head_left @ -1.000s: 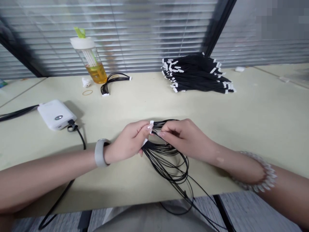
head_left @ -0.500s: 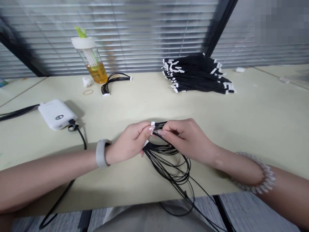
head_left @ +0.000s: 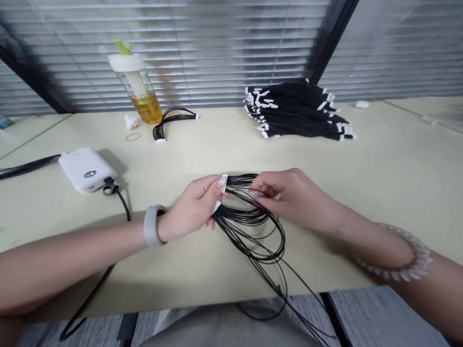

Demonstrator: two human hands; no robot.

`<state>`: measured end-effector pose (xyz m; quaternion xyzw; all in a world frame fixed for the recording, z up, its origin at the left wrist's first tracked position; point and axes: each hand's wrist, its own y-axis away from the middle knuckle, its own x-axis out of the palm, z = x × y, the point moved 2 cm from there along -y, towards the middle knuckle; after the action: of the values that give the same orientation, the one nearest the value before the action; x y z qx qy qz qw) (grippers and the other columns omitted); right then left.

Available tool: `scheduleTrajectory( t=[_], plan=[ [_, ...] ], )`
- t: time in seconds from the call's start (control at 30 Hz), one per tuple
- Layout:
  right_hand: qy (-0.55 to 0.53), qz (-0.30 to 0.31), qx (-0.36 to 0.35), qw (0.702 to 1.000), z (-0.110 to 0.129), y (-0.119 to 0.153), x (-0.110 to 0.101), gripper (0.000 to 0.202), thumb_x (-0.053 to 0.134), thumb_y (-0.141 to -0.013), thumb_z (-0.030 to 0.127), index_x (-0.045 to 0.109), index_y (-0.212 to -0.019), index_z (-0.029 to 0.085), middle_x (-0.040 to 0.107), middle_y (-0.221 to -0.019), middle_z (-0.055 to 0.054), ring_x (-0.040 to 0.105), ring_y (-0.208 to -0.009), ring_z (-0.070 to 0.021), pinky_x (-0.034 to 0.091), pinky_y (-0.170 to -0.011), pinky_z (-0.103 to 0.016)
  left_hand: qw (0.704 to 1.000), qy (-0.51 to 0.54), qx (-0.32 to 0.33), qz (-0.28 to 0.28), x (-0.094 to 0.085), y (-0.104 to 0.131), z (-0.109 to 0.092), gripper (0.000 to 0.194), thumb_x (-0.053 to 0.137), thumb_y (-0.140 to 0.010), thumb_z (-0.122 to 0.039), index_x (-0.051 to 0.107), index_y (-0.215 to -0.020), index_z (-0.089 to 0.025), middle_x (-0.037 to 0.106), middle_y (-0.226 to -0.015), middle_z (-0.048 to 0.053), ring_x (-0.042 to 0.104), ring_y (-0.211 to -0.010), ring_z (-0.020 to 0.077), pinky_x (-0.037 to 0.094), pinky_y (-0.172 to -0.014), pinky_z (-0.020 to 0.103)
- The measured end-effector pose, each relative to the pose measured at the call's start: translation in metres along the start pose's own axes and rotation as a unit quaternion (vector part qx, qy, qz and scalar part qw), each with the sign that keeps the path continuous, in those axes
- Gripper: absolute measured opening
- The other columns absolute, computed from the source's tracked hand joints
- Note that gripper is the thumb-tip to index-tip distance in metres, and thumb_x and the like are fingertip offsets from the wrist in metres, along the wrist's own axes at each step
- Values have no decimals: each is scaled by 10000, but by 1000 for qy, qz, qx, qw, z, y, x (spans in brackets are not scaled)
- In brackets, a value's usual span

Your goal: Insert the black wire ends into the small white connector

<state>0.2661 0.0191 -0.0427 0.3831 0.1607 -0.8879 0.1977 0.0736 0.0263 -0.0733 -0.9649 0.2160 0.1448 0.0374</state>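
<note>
Between my thumb and fingers, my left hand point(head_left: 197, 200) grips a white connector point(head_left: 224, 183) of a black wire harness point(head_left: 249, 214). A second white connector point(head_left: 216, 207) pokes out just below, against the same hand. Many thin black wires run right from the connectors, loop round, and hang over the table's front edge. My right hand point(head_left: 289, 193) is closed in a pinch on one or more of the wires, a short way right of the connectors. Its curled fingers partly hide the upper wires.
A heap of black wire harnesses point(head_left: 296, 113) with white ends lies at the back right. One short harness point(head_left: 170, 123) lies near a bottle of yellow drink point(head_left: 144, 106). A white power bank point(head_left: 87, 168) with a black cable point(head_left: 125, 207) sits at left on the table point(head_left: 173, 274).
My right hand has drawn away to the right from the upper connector, fingers still pinched at the wires. My left hand has shifted slightly left and up, keeping its hold.
</note>
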Motion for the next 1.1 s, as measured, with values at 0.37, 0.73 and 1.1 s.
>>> scheduleTrajectory(
  t=[0.37, 0.73, 1.1],
  plan=[
    [55, 6, -42, 998, 30, 21, -3, 458, 527, -860, 399, 318, -515, 183, 298, -452, 52, 240, -442, -74, 213, -431, -251, 999, -7, -12, -43, 0, -3, -2, 368, 412, -911, -454, 514, -735, -147, 501, -621, -23, 470, -329, 35, 398, -281, 128],
    [34, 161, 26, 986, 25, 15, 9, 297, 432, -835, 184, 338, -553, 171, 330, -526, 53, 269, -510, -71, 243, -471, -212, 999, 3, 2, -39, 0, -2, 0, 384, 396, -921, -456, 515, -732, -144, 497, -564, -42, 469, -309, 28, 390, -283, 113],
    [64, 101, -82, 989, 19, 10, 30, 260, 453, -812, 165, 395, -558, 160, 438, -562, 42, 372, -556, -65, 267, -547, -235, 999, -11, 15, -45, -1, -2, -1, 381, 393, -926, -442, 495, -710, -145, 452, -512, -59, 467, -299, 35, 352, -272, 106]
  ],
)
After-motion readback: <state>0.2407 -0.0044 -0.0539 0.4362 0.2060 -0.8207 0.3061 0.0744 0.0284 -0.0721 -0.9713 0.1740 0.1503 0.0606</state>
